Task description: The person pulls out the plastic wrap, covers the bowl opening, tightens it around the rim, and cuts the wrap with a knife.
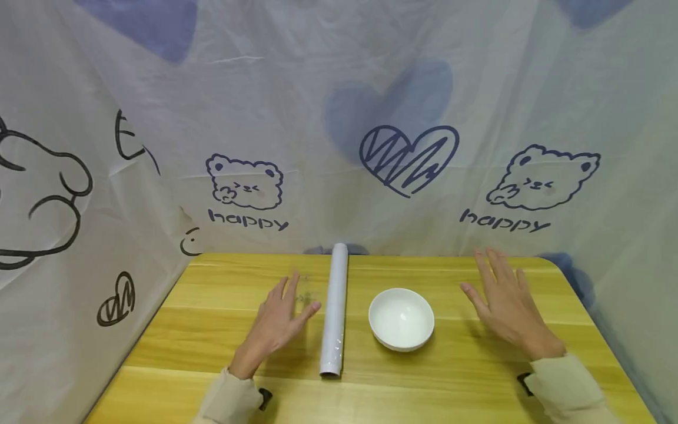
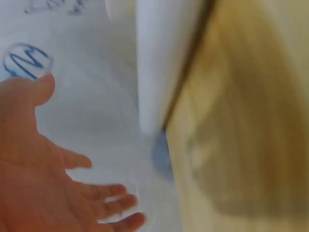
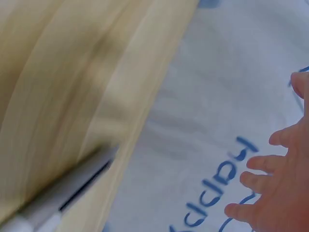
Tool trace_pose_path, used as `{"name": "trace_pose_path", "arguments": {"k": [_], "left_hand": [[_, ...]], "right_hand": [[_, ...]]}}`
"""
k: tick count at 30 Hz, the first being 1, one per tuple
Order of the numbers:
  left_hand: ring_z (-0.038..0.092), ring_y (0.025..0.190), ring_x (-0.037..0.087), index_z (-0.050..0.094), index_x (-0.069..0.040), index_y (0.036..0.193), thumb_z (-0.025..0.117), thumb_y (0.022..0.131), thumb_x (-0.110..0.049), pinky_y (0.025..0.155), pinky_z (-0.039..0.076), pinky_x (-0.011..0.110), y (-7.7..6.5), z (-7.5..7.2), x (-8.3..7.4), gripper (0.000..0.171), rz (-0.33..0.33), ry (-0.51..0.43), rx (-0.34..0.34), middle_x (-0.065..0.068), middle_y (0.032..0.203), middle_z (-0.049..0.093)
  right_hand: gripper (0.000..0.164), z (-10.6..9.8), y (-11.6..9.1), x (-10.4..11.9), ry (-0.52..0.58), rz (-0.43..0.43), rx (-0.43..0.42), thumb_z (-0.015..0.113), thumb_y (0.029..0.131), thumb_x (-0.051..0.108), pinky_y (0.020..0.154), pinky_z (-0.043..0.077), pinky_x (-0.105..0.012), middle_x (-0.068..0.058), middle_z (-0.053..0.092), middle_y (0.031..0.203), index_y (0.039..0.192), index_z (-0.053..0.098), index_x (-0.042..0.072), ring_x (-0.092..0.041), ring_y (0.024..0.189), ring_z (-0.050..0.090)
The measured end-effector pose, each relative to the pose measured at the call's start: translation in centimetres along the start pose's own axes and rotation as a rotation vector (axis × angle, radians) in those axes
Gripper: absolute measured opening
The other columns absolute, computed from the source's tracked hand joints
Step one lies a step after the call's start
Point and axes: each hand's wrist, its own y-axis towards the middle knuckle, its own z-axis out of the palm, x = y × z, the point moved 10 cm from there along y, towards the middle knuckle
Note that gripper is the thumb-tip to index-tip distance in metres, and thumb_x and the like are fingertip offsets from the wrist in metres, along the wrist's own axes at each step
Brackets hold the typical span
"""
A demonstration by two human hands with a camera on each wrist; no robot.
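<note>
On the wooden table stands a white bowl (image 1: 401, 319), upright, its inside bare. A long white roll (image 1: 335, 306), glossy like plastic film near its hollow front end, lies to the bowl's left and points away from the person. My left hand (image 1: 278, 321) is spread just left of the roll, apart from it. In the left wrist view that palm (image 2: 48, 188) faces the roll (image 2: 166, 63) with nothing in it. To the bowl's right, my right hand (image 1: 508, 309) has its fingers extended and holds nothing. The right wrist view shows the roll (image 3: 72, 186) blurred.
A pale cloth (image 1: 328, 206) with hearts, bear faces and lettering hangs behind the wooden table (image 1: 424, 388) and at both sides. The roll's far end reaches the table's back edge. Dark bands show at both wrists beside pale sleeves (image 1: 569, 388).
</note>
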Motion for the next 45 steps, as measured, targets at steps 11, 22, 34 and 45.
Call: {"name": "trace_pose_path", "arguments": {"k": [11,22,34,45], "left_hand": [[0.049,0.093,0.029,0.015,0.004,0.149,0.062,0.08,-0.062,0.064,0.046,0.039,-4.9,6.0,-4.9,0.106,-0.146,-0.142,0.095,0.023,0.118,0.042],[0.043,0.099,0.03,0.023,0.011,0.142,0.071,0.075,-0.009,0.074,0.05,0.039,-6.0,7.8,-5.1,0.085,-0.184,-0.183,-0.008,0.021,0.114,0.039],[0.05,0.103,0.035,0.035,0.009,0.14,0.069,0.066,0.001,0.08,0.046,0.05,-4.9,6.6,-5.1,0.082,-0.038,-0.074,-0.001,0.024,0.122,0.05],[0.056,0.096,0.035,0.056,0.001,0.121,0.069,0.061,0.015,0.071,0.049,0.049,0.2,5.2,-3.5,0.063,0.121,0.025,-0.086,0.019,0.111,0.058]], "right_hand": [[0.072,3.1,-0.3,5.4,0.148,-0.004,0.056,0.043,0.099,0.044,0.102,0.024,-0.068,-0.019,0.009,0.156,0.153,0.004,0.018,-0.045,0.136,0.02],[0.051,6.8,-1.5,8.4,0.426,0.096,0.17,0.048,0.097,0.014,0.091,0.048,-0.046,-0.012,0.047,0.131,0.145,0.033,0.011,-0.027,0.113,0.051],[0.045,6.5,-3.4,5.6,0.567,0.394,0.249,0.053,0.089,0.007,0.066,0.054,-0.031,-0.02,0.062,0.112,0.134,0.05,0.008,-0.025,0.092,0.063],[0.046,7.2,-4.7,5.5,0.754,0.52,0.222,0.046,0.09,0.002,0.058,0.057,-0.034,-0.027,0.063,0.108,0.136,0.048,0.01,-0.022,0.074,0.064]]}}
